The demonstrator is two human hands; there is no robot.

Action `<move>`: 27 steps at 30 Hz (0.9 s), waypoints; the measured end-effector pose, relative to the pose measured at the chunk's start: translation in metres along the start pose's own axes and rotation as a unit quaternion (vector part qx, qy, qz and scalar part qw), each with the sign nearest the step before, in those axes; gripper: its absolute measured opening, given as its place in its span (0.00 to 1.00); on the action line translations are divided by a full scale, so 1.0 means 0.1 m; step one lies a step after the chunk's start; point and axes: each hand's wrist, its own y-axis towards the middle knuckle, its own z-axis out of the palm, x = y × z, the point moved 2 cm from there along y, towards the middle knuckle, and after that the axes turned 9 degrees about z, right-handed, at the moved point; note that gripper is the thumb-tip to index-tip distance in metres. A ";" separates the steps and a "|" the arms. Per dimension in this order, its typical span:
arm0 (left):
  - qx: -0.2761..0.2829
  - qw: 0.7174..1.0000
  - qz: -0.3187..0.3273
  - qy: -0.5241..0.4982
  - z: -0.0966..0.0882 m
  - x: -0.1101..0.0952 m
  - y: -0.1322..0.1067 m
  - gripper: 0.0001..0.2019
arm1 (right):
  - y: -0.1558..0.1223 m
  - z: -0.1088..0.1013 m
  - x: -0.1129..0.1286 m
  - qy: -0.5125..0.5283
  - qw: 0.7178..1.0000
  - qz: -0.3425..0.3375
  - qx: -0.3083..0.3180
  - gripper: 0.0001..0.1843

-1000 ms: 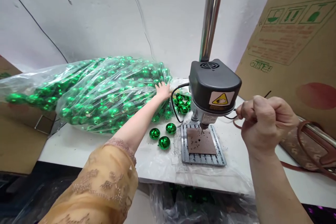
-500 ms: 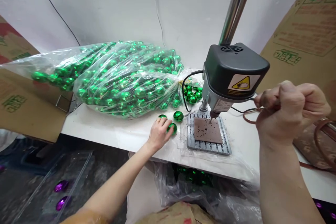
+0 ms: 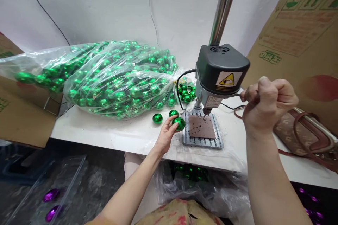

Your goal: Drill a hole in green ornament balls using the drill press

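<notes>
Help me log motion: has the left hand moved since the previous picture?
Yes: the left hand has moved right, closer to the drill stand's base plate.

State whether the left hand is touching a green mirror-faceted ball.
Touching. The head view shows the left hand with its thumb and fingers pressed against the left side of a green mirror-faceted ball.
</notes>
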 end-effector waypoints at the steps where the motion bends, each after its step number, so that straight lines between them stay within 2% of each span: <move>1: 0.000 1.000 0.001 0.001 0.06 0.02 0.02 0.28 | 0.00 0.00 0.00 0.003 1.000 0.001 0.002 0.22; 7: -0.006 0.999 0.039 0.025 0.29 0.26 0.20 0.29 | 0.00 -0.01 -0.02 0.008 1.000 0.003 0.011 0.23; 12: 0.020 0.991 0.073 0.109 0.37 0.44 0.36 0.28 | -0.01 -0.02 -0.02 -0.011 1.000 0.007 0.010 0.24; 17: 0.051 0.974 0.116 0.187 0.39 0.50 0.46 0.23 | -0.01 -0.02 -0.02 -0.024 0.999 0.013 0.024 0.24; 27: 0.113 0.947 0.137 0.268 0.48 0.52 0.45 0.21 | 0.08 0.02 -0.04 -0.057 0.998 0.012 0.014 0.26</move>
